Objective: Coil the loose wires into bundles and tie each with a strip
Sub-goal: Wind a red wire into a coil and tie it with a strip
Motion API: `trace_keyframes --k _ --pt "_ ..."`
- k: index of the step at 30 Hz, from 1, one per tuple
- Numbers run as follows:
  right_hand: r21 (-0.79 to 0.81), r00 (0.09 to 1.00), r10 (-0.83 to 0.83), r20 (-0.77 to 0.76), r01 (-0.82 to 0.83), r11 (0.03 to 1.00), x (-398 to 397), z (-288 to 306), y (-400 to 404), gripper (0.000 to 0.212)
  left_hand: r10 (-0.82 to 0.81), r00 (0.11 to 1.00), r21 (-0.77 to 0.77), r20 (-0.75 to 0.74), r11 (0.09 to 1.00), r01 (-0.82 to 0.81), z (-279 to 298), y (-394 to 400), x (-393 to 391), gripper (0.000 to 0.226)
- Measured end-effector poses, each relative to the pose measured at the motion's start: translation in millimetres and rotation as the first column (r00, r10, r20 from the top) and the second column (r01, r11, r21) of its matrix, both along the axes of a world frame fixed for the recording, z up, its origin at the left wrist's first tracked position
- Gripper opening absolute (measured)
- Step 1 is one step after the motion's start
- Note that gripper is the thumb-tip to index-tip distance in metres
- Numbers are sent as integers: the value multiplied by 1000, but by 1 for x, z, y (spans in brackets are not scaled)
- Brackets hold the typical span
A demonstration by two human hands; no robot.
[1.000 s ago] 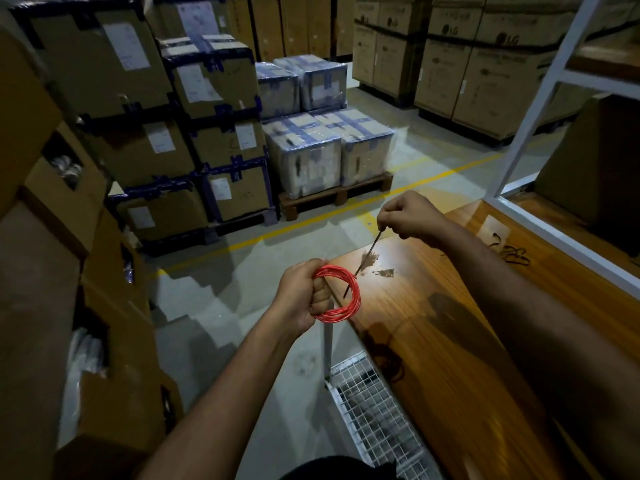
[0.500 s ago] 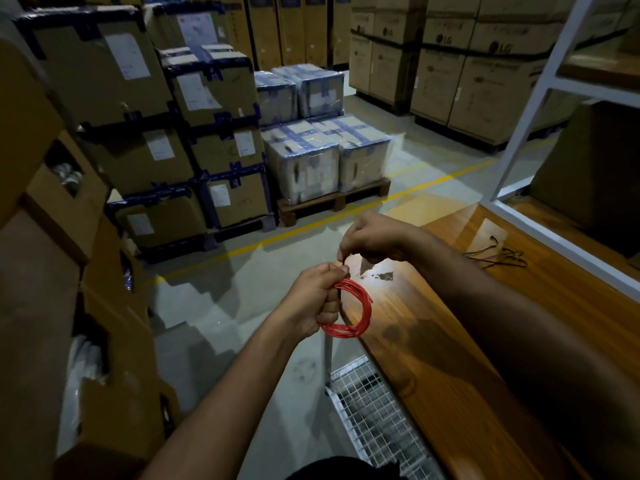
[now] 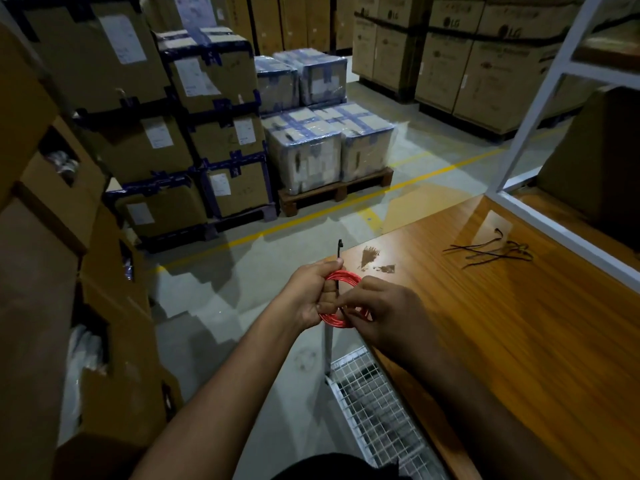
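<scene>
The desk (image 3: 519,341) lay right of both grips. The red wire coil (image 3: 341,322) was clenched in the left hand (image 3: 308,292); the black strip (image 3: 339,249) stood upright above that grip, its lower end pinched by the nearer right hand (image 3: 384,313)

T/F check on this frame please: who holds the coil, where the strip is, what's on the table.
1. The left hand grips the red coil. True.
2. The coil lies flat on the table. False: it is held up at the table's near corner.
3. A black strip sticks up above the left hand. True.
4. The right hand rests idle on the table. False: its fingers work at the coil.
5. Spare strips lie on the table to the right. True.
6. The coil is blue. False: it is red.
</scene>
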State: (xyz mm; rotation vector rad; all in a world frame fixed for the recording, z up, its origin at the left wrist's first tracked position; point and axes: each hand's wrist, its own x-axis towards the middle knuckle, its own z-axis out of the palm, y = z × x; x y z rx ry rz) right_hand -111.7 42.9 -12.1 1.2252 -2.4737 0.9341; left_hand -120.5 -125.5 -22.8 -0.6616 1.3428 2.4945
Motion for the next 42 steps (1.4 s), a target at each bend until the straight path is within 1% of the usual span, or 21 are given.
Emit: trace_keyframes --k 1,3,5,6,8,9,11,14,16,18,19,21,22,23,25,27,30,33,37,42 --pt "-32 999 -31 -25 31 999 1 -4 -1 15 -14 1000 24 2 1000 14 0 3 1 28" --pt "-142 998 -65 13 66 988 5 -7 1 15 -9 1000 36 13 999 9 -2 7 0 29" --pt "-248 997 -62 43 71 966 10 -7 5 14 4 1000 -4 17 1000 -4 -8 6 -3 24" --pt "-277 998 -51 43 61 959 12 -7 7 13 18 1000 -50 18 999 -18 -12 5 -5 20" --pt "-319 998 -5 69 27 947 17 -7 10 10 45 999 -130 12 991 -43 -14 5 -6 17" --pt "-351 995 19 99 17 936 19 -7 11 9 52 999 -142 -3 989 -51 -14 6 -6 17" --pt "-434 979 66 190 23 901 22 -5 12 14 56 997 -154 -54 986 -64 -12 9 -5 21" --pt "-586 922 207 326 25 810 30 5 12 14 103 991 -210 -89 970 -120 -8 14 -3 20" --pt "-638 867 287 408 46 769 34 14 11 14 131 986 -213 -106 965 -151 -5 16 -2 16" --pt "-632 847 243 472 133 764 34 22 9 10 129 984 -163 -121 975 -148 1 16 4 16" --pt "-631 841 198 504 202 749 32 25 8 13 116 985 -128 -129 983 -133 4 16 7 17" --pt "-618 835 90 543 325 716 22 30 7 20 90 986 -64 -143 993 -100 9 14 13 17" --pt "-585 839 15 543 365 724 16 31 5 19 81 985 -51 -151 995 -90 12 14 15 17" --pt "-532 851 -78 519 393 750 8 31 3 16 79 985 -52 -154 995 -88 14 13 17 17" --pt "-424 887 -247 390 411 807 -4 33 -2 11 83 984 -73 -155 993 -95 18 13 20 19" --pt "-363 919 -305 250 381 850 -14 37 -8 11 85 982 -89 -170 991 -101 22 13 23 21" --pt "-260 952 -289 105 307 916 -23 42 -13 10 100 979 -92 -180 989 -118 27 13 26 23" --pt "-209 967 -253 14 251 945 -25 46 -17 9 122 975 -90 -186 986 -141 29 12 29 23" --pt "-190 978 -204 -47 192 963 -26 49 -20 7 129 972 -92 -197 984 -150 30 11 31 24" --pt "-116 978 -178 -108 166 979 -26 48 -27 6 114 974 -115 -194 984 -138 30 12 33 26"
